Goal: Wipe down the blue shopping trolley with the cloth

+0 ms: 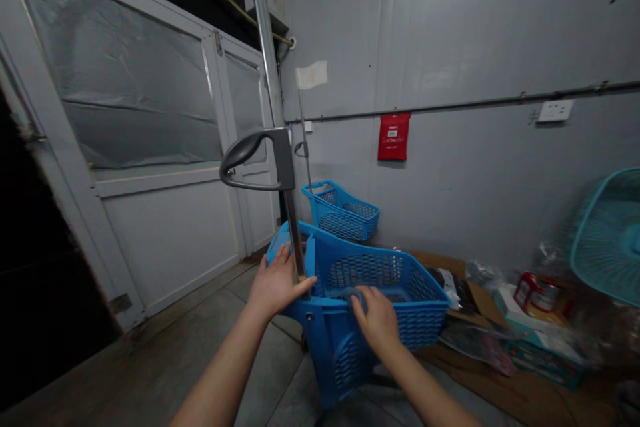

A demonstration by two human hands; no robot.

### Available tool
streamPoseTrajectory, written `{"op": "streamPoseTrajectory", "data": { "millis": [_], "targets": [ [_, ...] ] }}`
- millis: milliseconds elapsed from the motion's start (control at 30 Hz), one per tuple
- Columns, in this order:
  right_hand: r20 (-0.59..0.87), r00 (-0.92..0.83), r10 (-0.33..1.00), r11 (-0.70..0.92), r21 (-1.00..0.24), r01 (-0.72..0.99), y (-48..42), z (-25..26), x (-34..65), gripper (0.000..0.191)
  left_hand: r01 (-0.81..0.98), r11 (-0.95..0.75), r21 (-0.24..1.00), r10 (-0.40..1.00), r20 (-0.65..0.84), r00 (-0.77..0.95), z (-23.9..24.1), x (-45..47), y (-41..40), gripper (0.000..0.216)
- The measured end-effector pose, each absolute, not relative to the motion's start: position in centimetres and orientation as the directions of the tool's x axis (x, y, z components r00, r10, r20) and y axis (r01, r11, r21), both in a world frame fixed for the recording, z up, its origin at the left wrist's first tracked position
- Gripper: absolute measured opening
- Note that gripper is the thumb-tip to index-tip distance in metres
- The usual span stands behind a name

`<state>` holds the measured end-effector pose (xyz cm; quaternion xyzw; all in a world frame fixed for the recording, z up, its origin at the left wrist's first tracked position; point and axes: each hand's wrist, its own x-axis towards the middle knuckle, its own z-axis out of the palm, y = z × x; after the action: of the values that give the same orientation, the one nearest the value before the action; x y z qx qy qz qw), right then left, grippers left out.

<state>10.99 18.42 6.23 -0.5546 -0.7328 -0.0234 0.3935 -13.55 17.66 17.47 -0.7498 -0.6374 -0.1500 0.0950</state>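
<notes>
A blue plastic shopping basket on wheels [400,293] stands on the floor in front of me. Its metal pull handle [253,157] with a grey grip rises from the near left corner. My left hand [277,283] rests on the basket's near rim beside the handle's pole, fingers stretched out and thumb against the pole. My right hand [377,320] is closed on a grey cloth [353,295] pressed against the basket's near rim.
A second blue basket [343,210] with a flag pole stands behind, by the wall. A white door [170,233] is on the left. Cardboard, tins and bags [500,320] lie on the floor at right, beside a teal fan [610,233]. A red pouch [394,137] hangs on the wall.
</notes>
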Motion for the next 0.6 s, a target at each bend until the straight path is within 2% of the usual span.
{"op": "streamPoseTrajectory", "data": {
  "millis": [167, 300, 433, 600],
  "targets": [
    [0.613, -0.211, 0.761, 0.552, -0.443, 0.706, 17.1, 10.0, 3.4, 0.026, 0.982, -0.181, 0.055, 0.922, 0.356, 0.15, 17.3, -14.2, 17.7, 0.079],
    [0.609, -0.288, 0.739, 0.605, -0.413, 0.681, 17.6, 9.4, 4.2, 0.027, 0.984, -0.173, 0.052, 0.925, 0.352, 0.144, 17.4, -14.9, 17.8, 0.082],
    [0.587, -0.256, 0.768, 0.536, -0.371, 0.758, 19.0, 6.1, 9.8, 0.027, 0.984, -0.173, 0.031, 0.922, 0.357, 0.151, 17.7, -15.7, 17.9, 0.083],
    [0.577, -0.198, 0.792, 0.417, -0.276, 0.866, 21.4, 2.0, 21.7, 0.032, 0.979, -0.2, 0.033, 0.921, 0.347, 0.176, 17.7, -16.5, 18.3, 0.081]
  ]
}}
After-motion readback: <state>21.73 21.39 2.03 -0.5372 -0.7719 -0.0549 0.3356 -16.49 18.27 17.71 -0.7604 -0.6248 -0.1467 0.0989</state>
